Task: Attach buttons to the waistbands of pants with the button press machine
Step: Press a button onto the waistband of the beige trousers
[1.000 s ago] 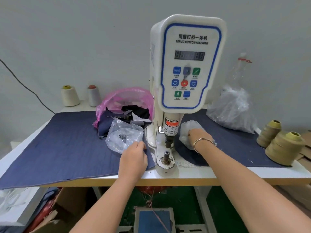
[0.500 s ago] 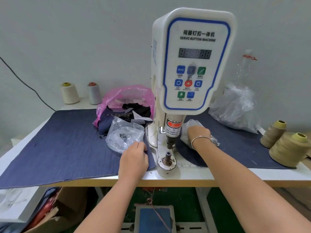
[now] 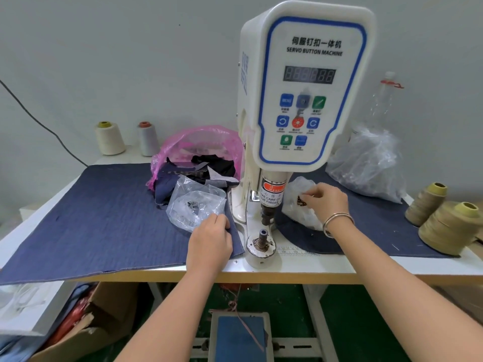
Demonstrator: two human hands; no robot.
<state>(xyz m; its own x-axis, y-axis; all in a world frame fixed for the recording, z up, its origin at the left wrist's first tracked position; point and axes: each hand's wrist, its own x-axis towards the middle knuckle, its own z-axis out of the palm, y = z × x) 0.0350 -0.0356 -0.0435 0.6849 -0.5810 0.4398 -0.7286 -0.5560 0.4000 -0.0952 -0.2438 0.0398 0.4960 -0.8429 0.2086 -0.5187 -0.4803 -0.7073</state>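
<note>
The white servo button machine (image 3: 308, 87) stands at the middle of the table, its lower die (image 3: 262, 237) bare under the punch (image 3: 269, 215). My left hand (image 3: 210, 239) lies knuckles up on the blue denim cloth (image 3: 104, 218), fingers curled at the edge of a clear bag of small metal parts (image 3: 193, 202). Right of the machine, my right hand (image 3: 326, 202) is in a clear bag (image 3: 295, 189), thumb and fingertips pinched on the brown buttons (image 3: 302, 201) inside. No pants are in sight.
A pink bag of dark fabric scraps (image 3: 198, 142) sits behind the left bag. Two thread cones (image 3: 109, 138) stand at the back left, two tan cones (image 3: 449, 228) at the right edge. A large crumpled clear bag (image 3: 366, 163) is at the back right. Below are a foot pedal (image 3: 240, 335) and cardboard box (image 3: 91, 322).
My right hand has shifted from lying over the button bag to pinching at the buttons, fingertips now showing. The left hand has stayed put. The camera has moved closer.
</note>
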